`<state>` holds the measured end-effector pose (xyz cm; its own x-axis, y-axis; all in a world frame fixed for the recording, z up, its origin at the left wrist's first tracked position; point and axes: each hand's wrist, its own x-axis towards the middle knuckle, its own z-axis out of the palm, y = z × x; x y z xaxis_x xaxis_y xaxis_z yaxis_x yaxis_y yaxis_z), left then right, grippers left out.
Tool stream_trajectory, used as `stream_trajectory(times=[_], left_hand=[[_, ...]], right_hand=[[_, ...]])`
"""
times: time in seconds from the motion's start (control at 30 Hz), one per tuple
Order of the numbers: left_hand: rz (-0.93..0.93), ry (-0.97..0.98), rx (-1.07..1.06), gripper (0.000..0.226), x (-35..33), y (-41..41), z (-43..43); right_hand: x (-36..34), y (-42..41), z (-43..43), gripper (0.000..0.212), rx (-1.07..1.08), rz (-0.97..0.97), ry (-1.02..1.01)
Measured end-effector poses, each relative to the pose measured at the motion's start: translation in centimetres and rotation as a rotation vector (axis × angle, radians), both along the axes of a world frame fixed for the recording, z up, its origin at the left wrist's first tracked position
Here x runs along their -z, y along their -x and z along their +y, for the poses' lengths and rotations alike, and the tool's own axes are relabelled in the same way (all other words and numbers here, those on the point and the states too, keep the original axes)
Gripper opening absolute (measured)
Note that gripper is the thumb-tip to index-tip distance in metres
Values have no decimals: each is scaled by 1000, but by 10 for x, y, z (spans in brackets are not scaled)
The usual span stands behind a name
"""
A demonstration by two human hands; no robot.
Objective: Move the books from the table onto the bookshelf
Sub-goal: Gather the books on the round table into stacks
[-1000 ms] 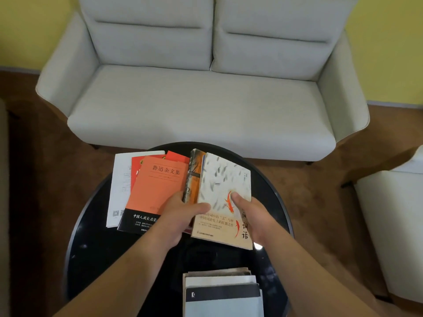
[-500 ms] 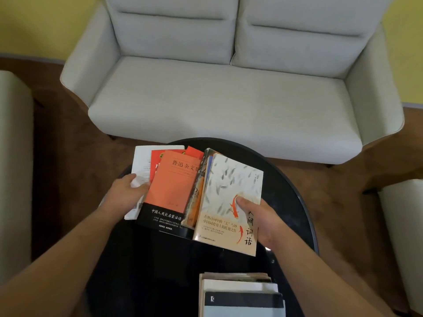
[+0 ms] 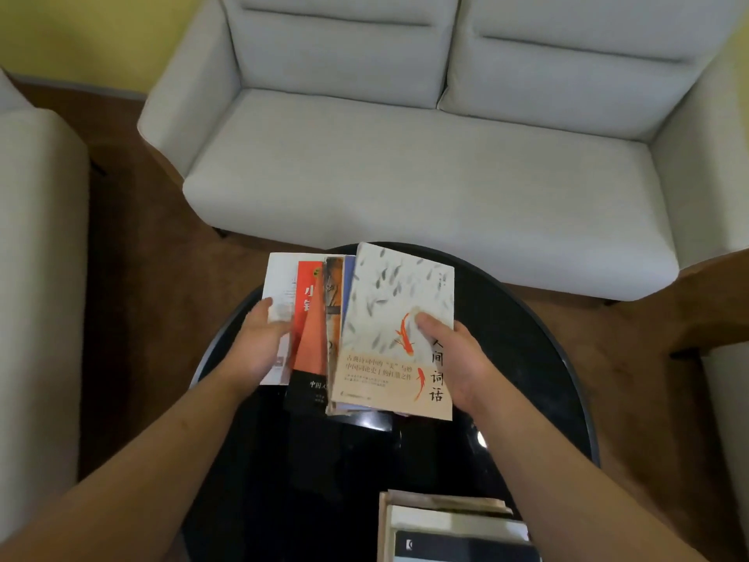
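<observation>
Several books lie fanned and overlapping at the far side of a round black table (image 3: pixel 527 358). Topmost is a cream book with fish drawings (image 3: pixel 389 302). My right hand (image 3: pixel 454 358) grips its right edge, thumb on the cover. Under it are a brown book (image 3: pixel 333 302), an orange-red book (image 3: pixel 310 338) and a white book (image 3: pixel 279 277). My left hand (image 3: pixel 259 342) presses against the left side of this pile, fingers on the white book. A second stack of books (image 3: pixel 450 529) sits at the table's near edge. No bookshelf is in view.
A light grey two-seat sofa (image 3: pixel 405 156) stands just beyond the table. Pale armchairs flank it at the left (image 3: pixel 36 277) and right (image 3: pixel 729 399) edges. Brown carpet (image 3: pixel 154 277) surrounds the table.
My left hand moved from the middle of the pile out to its left side. The spread books have been pushed closer together, sliding under the cream book. The camera view shifted left.
</observation>
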<state>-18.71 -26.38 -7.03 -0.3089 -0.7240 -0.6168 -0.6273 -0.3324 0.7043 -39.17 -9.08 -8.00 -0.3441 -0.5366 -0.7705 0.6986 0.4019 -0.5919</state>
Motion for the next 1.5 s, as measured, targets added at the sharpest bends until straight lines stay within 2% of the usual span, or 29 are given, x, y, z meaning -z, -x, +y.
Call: stream_trajectory(times=[0.07, 0.2, 0.33, 0.47, 0.63, 0.77, 0.9, 0.97, 1.03, 1.1, 1.17, 1.23, 1.3, 1.4, 1.5], left_hand=[[67, -35, -71, 27, -6, 0, -5], [99, -70, -37, 31, -3, -2, -8], [60, -34, 52, 49, -3, -5, -14], [154, -122, 97, 35, -3, -8, -15], [228, -269, -8, 61, 5, -18, -21], [233, -294, -29, 103, 6, -13, -15], [277, -300, -22, 88, 2, -15, -18], [341, -324, -33, 75, 4, -23, -21], [375, -378, -120, 60, 9, -31, -21], [370, -424, -181, 50, 12, -36, -22], [364, -429, -166, 48, 10, -35, -25], [385, -371, -178, 51, 6, -28, -31], [428, -310, -281, 53, 0, -16, -38], [492, -426, -408, 50, -13, 3, -43], [501, -517, -397, 50, -18, 15, -40]], right_hand=[[-1, -2, -1, 35, 3, -39, 39], [-1, -11, -6, 33, -42, 22, 104], [0, -16, -21, 32, -71, 16, 128], [1, -22, -35, 45, -110, -20, 162], [-3, -16, -37, 39, -113, -53, 157], [2, -24, -38, 39, -70, -125, 75], [7, -38, -48, 39, -79, -105, 87], [7, -43, -59, 47, -122, -81, 93], [5, -49, -70, 56, -170, -68, 81], [1, -53, -78, 52, -208, -49, 72], [-5, -48, -81, 46, -222, -38, 72], [-9, -38, -82, 51, -203, -14, 78], [-11, -30, -88, 55, -147, 13, 73], [-8, -30, -97, 58, -81, -2, 59], [-7, -33, -98, 57, -37, -68, 61]])
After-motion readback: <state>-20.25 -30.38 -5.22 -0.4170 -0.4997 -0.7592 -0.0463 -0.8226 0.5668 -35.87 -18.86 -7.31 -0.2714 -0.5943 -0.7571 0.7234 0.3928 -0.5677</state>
